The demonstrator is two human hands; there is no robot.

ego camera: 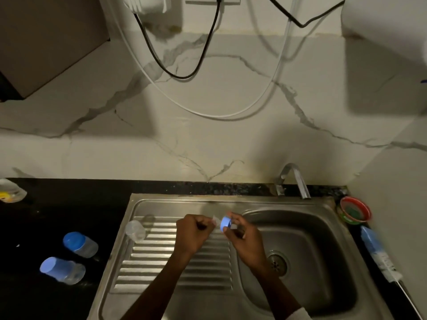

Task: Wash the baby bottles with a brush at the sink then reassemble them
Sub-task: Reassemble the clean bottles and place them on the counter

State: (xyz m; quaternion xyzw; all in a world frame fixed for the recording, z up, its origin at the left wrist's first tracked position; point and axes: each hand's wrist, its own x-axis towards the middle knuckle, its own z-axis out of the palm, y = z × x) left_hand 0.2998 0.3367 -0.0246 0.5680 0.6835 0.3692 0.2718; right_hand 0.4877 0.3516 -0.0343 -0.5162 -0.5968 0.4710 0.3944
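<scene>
Above the ribbed drainboard [150,257] my right hand [242,236] grips a blue screw ring [225,224]. My left hand [194,232] pinches a clear teat [216,220] right beside the ring. An uncapped clear bottle body [136,230] stands at the drainboard's left end. Two capped bottles with blue lids [79,244] [62,270] sit on the black counter [34,227] to the left. A bottle brush with a blue and white head [379,252] lies on the counter to the right of the sink.
The steel sink basin [300,227] with its drain [277,264] lies under the tap [295,181]. A red-rimmed bowl [355,210] sits at the back right corner. A clear container with a yellow label [11,190] is at far left. Cables hang on the marble wall.
</scene>
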